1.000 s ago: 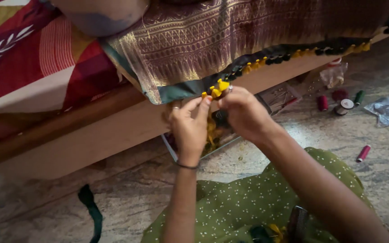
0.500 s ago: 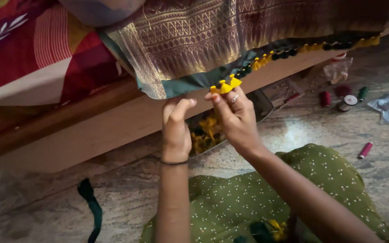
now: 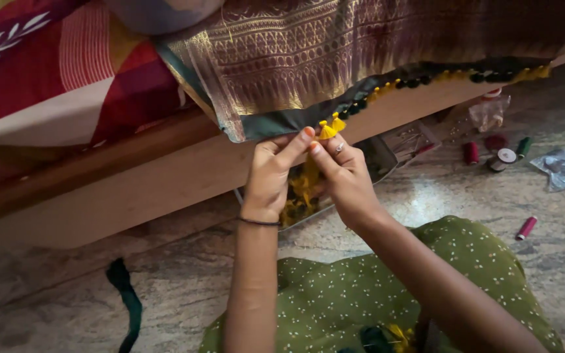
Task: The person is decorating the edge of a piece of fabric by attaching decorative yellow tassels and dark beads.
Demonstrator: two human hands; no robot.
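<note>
- Green dotted garment [image 3: 387, 287] over the lap, nearest the camera.
- Left hand [image 3: 271, 171] and right hand [image 3: 344, 176] close together, fingertips pinching a yellow tassel [image 3: 327, 130].
- Tassel sits on the dark edge of the brown-gold sari [image 3: 335, 59], which hangs over the wooden bed frame [image 3: 132, 176].
- Thread spools [image 3: 498, 153] on the floor, far right.

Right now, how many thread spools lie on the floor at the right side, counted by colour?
Red spools: 2
Dark red spool: 1
Spool with a white end: 1
Green spool: 1
Total: 5
</note>
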